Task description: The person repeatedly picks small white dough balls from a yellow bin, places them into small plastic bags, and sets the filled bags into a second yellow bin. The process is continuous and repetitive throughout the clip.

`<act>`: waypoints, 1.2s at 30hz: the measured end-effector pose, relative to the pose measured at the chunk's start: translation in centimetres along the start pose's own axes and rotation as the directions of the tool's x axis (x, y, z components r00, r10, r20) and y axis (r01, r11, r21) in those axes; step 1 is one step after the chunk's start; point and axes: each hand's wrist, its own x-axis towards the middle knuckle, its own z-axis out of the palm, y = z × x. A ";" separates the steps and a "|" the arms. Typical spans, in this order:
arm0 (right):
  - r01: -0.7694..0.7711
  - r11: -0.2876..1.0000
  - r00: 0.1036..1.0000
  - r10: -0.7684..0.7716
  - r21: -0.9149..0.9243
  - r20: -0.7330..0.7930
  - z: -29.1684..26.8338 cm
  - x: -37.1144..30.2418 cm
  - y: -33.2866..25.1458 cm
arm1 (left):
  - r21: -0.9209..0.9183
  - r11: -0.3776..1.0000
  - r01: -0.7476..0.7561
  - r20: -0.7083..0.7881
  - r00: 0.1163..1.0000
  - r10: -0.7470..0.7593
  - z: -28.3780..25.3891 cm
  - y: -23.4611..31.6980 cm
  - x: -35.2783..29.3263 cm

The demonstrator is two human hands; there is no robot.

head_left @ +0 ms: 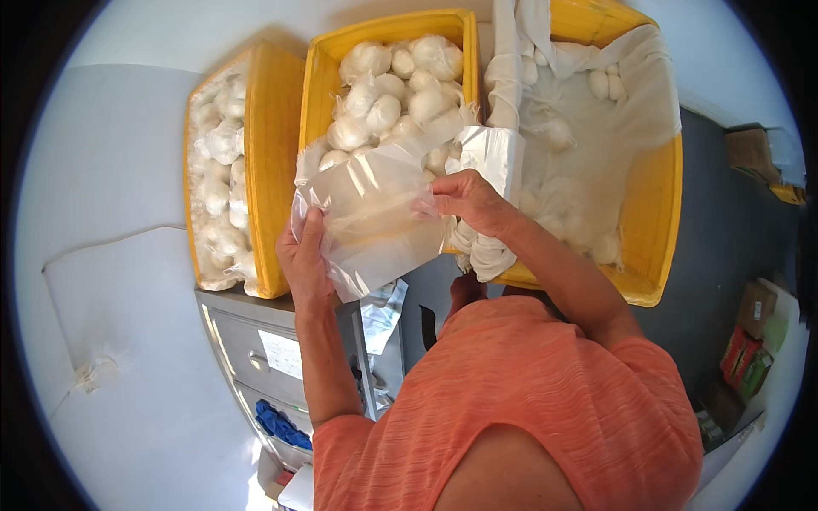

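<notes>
— Fingers of the left hand (304,260) look pinched on something. What is it?

— Clear plastic film (379,209). The thumb lies on top near the left edge; the other fingers are mostly hidden behind.

— And the right hand (477,201)?

— Closed as well, thumb and forefinger gripping the right edge. Whether the film is a bag or a single layer, I can't tell.

— Where is it, exactly?

— Spread between the two hands, over the near end of the middle yellow crate (313,94), which it partly hides from view.

— What fills that crate?

— A pile of round white balls (383,112), many wrapped in thin clear plastic.

— Something shiny shows just beyond the right hand.

— White plastic sheeting (494,152), between the middle crate and the right yellow crate (663,204). Bunched pale cloth (486,254) hangs below it.

— And inside the right crate?

— Pale lining cloth (635,72) draped over the rim, with a few white balls showing near the far end.

— Farther left?

— The left yellow crate (274,170), standing beside the middle one and packed with more wrapped balls. Below it is a metal drawer cabinet (243,328), with a white paper (281,354) on its front and blue cloth (283,424) lower down.
</notes>
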 end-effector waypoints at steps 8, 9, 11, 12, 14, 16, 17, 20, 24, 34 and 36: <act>-0.070 0.907 0.997 0.069 0.416 0.017 -3.3 -3.0 -2.0 | 0.082 0.996 0.020 0.108 0.994 -0.029 5.1 -1.5 1.1; -0.053 0.916 0.998 0.060 0.398 -0.007 -4.0 -3.5 -2.3 | 0.099 0.995 0.028 0.129 0.991 -0.041 5.8 -1.5 1.3; -0.028 0.973 0.992 0.055 0.229 -0.112 -5.3 -4.8 -2.8 | 0.134 0.990 0.043 0.173 0.983 -0.066 7.2 -1.8 1.9; -0.033 0.997 0.980 0.047 0.072 -0.195 -5.9 -5.4 -3.1 | 0.168 0.986 0.017 0.177 0.983 -0.047 8.4 -1.9 2.1; -0.023 0.998 0.950 0.042 0.063 -0.308 -7.0 -6.7 -4.1 | 0.231 0.972 -0.034 0.192 0.981 -0.011 11.2 -2.0 2.3; -0.005 1.000 0.903 0.002 -0.007 -0.429 -8.2 -8.1 -4.8 | 0.451 0.786 -0.423 0.314 0.899 0.304 13.8 -2.2 2.2; 0.010 1.000 0.882 -0.020 -0.024 -0.472 -8.8 -8.7 -5.2 | 0.516 0.622 -0.589 0.401 0.808 0.432 15.2 -2.2 2.1; 0.036 0.994 0.838 -0.087 -0.103 -0.539 -10.1 -10.1 -6.0 | 0.381 0.640 -0.667 0.653 0.685 0.324 21.0 -2.5 0.2; 0.063 0.951 0.835 -0.216 -0.301 -0.507 -12.4 -11.0 -6.6 | 0.312 0.817 -0.486 0.714 0.687 0.136 26.5 -6.0 0.3; 0.507 0.755 0.496 0.139 0.416 -0.857 -24.1 -12.6 -7.3 | 0.595 0.754 -0.277 0.415 0.910 0.007 25.7 -11.1 5.4; 0.379 0.884 0.472 0.070 0.273 -0.879 -24.0 -11.6 -7.7 | 0.603 0.593 -0.533 0.523 0.826 0.211 29.7 -9.5 5.0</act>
